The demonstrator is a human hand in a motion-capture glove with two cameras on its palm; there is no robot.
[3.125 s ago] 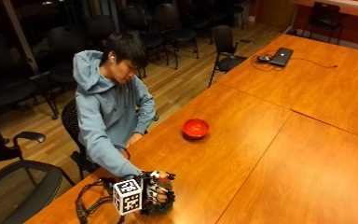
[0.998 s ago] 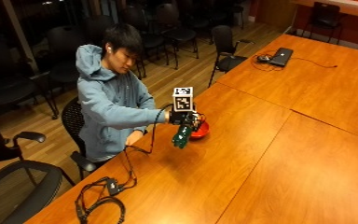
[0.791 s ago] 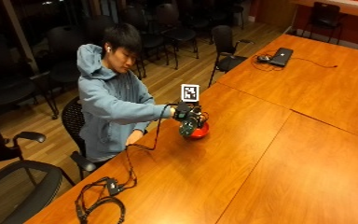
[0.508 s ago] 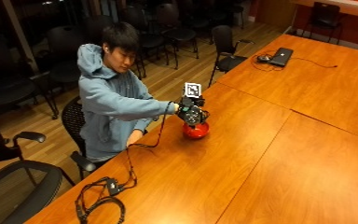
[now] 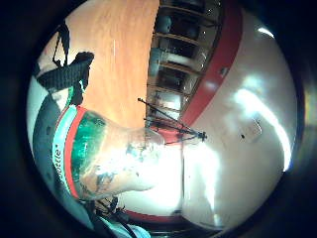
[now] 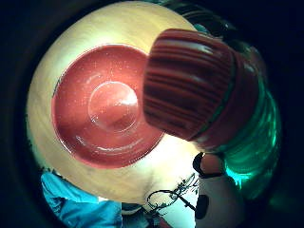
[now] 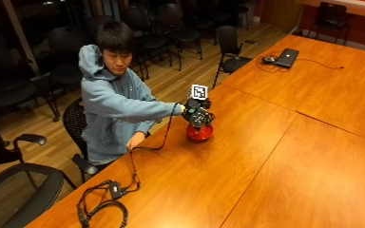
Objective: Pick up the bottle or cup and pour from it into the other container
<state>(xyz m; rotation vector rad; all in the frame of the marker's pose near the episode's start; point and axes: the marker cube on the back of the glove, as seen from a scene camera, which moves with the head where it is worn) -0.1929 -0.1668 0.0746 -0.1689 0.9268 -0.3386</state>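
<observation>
The gloved right hand (image 7: 197, 115) holds the green bottle (image 6: 247, 142) in its fingers, tipped over the red bowl (image 6: 107, 107) on the counter (image 7: 245, 161). The cap (image 6: 190, 83) looks still on; pouring remains.

Over the bowl: your gloved right hand (image 7: 197, 115) holds the green bottle (image 6: 247, 142) directly above the red bowl (image 7: 199, 132); its red cap (image 6: 190, 85) overhangs the bowl's rim.
Your side of the bowl: your bare left hand (image 7: 135, 140) rests on the table (image 7: 283, 156) edge.
Near corner: a black cable bundle (image 7: 103, 202) lies there.
Far end: a laptop (image 7: 287, 57), well apart.
</observation>
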